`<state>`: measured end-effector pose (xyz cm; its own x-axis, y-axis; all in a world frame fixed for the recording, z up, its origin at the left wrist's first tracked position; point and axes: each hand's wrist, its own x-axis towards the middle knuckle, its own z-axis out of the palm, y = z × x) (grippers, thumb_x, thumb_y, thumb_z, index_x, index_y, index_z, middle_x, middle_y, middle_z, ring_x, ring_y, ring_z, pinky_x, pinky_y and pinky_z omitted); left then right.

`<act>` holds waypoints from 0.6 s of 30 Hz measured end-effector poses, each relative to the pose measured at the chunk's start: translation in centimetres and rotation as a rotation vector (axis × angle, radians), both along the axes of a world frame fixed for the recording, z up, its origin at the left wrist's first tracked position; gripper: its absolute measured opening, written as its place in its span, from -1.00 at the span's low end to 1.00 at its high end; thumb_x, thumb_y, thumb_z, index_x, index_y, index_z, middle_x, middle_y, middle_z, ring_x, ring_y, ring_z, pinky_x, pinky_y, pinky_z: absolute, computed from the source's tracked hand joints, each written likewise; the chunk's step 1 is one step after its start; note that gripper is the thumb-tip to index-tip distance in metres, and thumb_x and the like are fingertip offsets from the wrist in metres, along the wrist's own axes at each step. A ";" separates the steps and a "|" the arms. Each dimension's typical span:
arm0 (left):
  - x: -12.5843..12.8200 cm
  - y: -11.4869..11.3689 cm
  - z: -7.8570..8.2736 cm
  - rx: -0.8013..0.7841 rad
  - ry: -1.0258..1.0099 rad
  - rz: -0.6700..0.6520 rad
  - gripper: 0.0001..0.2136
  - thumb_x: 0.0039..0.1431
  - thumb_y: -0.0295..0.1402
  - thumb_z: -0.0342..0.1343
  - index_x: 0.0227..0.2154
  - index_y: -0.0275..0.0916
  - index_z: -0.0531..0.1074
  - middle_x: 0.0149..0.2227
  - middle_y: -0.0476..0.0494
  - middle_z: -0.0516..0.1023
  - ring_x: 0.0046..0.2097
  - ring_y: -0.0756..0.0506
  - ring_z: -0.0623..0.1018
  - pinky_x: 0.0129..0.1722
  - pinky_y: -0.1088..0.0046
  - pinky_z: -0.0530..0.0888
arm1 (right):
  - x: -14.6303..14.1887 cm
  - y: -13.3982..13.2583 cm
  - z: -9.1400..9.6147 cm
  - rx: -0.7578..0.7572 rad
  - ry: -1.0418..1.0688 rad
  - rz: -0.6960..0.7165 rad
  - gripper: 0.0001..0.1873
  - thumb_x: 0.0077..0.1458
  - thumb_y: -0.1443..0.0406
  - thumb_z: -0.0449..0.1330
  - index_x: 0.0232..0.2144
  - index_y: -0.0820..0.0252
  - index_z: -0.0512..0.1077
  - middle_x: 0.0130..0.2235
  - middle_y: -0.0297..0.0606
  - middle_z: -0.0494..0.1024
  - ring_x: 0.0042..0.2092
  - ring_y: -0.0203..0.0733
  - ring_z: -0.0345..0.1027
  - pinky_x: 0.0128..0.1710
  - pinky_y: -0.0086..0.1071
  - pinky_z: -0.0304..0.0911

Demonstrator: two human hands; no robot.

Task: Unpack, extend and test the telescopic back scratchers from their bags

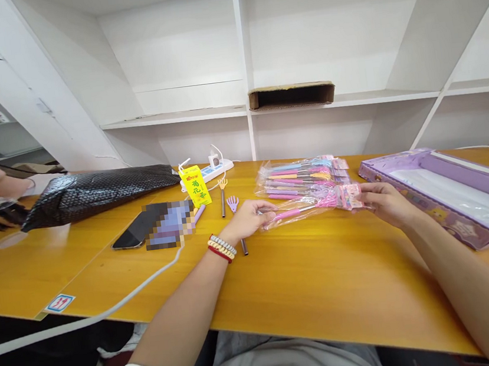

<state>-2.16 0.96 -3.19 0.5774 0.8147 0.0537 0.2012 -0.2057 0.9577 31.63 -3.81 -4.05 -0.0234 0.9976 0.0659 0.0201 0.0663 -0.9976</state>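
Observation:
Between my hands is a pink back scratcher (296, 212) in a clear plastic sleeve, held level just over the table. My left hand (251, 218) pinches the sleeve's left end. At the other end, my right hand (379, 202) grips beside the pink printed header card (348, 197). Behind it lies a pile of similar packed back scratchers (296, 172) in blue, yellow, pink and purple. Two unpacked ones lie left of the pile: a yellow-headed scratcher (222, 200) and a purple-headed scratcher (233, 204), whose shaft runs partly behind my left hand.
A purple display box (467, 221) stands open at right. Leftward are a yellow drink carton (196, 186), a power strip (220, 169), a phone (132, 229), a white cable (149, 281) and a black bubble-wrap parcel (98, 195). An open cardboard box (290, 87) sits on the shelf.

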 end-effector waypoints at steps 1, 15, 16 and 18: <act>0.0 0.0 0.0 -0.003 -0.001 0.001 -0.65 -0.08 -0.24 0.21 -0.26 -0.38 0.43 -0.52 -0.07 0.45 -0.56 0.06 0.37 -0.54 0.51 0.31 | 0.0 0.0 0.0 0.000 -0.003 0.017 -0.70 -0.22 0.19 0.33 -0.35 0.17 0.53 -0.24 -0.18 0.54 -0.24 -0.07 0.42 -0.34 -0.30 0.39; 0.1 0.2 -0.4 0.073 0.033 0.016 -0.67 -0.07 -0.21 0.20 -0.29 -0.37 0.44 -0.52 -0.08 0.47 -0.55 0.05 0.38 -0.54 0.53 0.31 | 0.0 0.6 -0.7 -0.029 -0.090 -0.043 -0.68 -0.25 0.16 0.35 -0.38 0.19 0.53 -0.25 -0.18 0.55 -0.24 -0.06 0.43 -0.30 -0.25 0.42; 0.1 0.2 -0.5 0.058 0.021 0.013 -0.67 -0.06 -0.21 0.19 -0.28 -0.37 0.44 -0.52 -0.07 0.47 -0.56 0.05 0.38 -0.54 0.53 0.30 | -0.1 0.4 -0.6 -0.036 -0.064 -0.017 -0.68 -0.25 0.17 0.35 -0.37 0.19 0.53 -0.24 -0.17 0.55 -0.21 -0.03 0.42 -0.29 -0.24 0.42; 0.1 0.3 -0.5 0.029 0.000 0.004 -0.67 -0.06 -0.22 0.19 -0.28 -0.37 0.43 -0.54 -0.05 0.45 -0.56 0.05 0.37 -0.54 0.53 0.30 | -0.2 0.1 -0.3 -0.047 -0.008 0.016 -0.69 -0.26 0.20 0.34 -0.37 0.19 0.52 -0.26 -0.17 0.55 -0.19 -0.01 0.43 -0.28 -0.24 0.41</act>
